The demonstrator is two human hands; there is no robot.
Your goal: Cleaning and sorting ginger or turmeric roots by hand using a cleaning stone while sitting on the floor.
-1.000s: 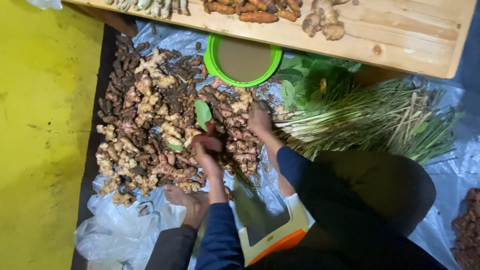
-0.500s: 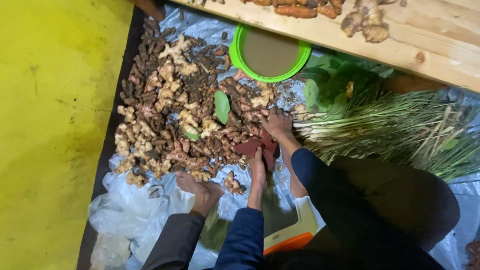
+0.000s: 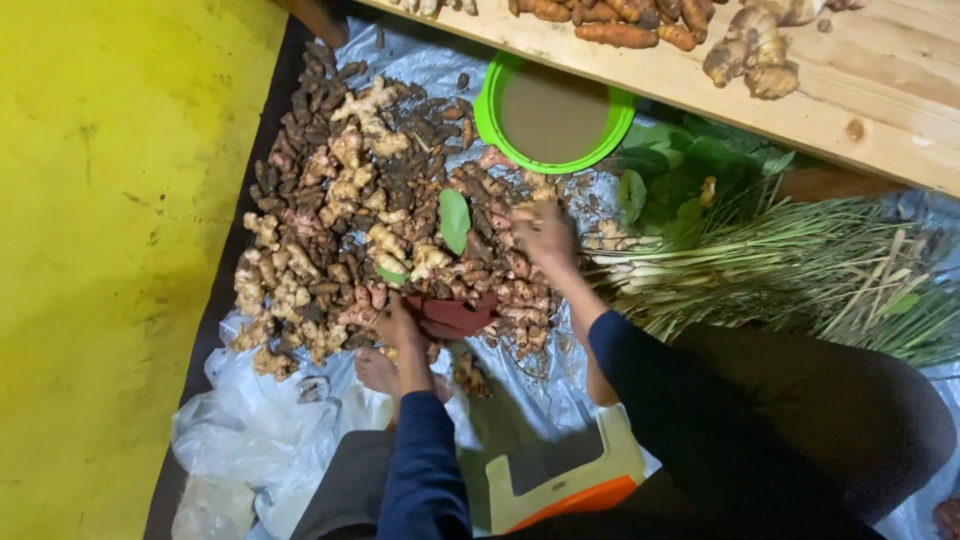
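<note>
- Head view: dark red bowl (image 3: 455, 316) at near edge of ginger root pile (image 3: 380, 215), gripped by left hand (image 3: 400, 325).
- Right hand (image 3: 543, 232) spread loosely on roots, fingers blurred, grasp unclear.
- Step, judged: scooping roots into bowl; next calls for raking pieces bowlward.
- Beyond: green-rimmed sieve (image 3: 553, 112), lemongrass stalks (image 3: 800, 270), plastic sheet (image 3: 520, 400).

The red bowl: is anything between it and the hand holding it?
No. The left hand grips the red bowl directly at the near edge of the root pile. The right hand rests on the roots nearby.
</note>
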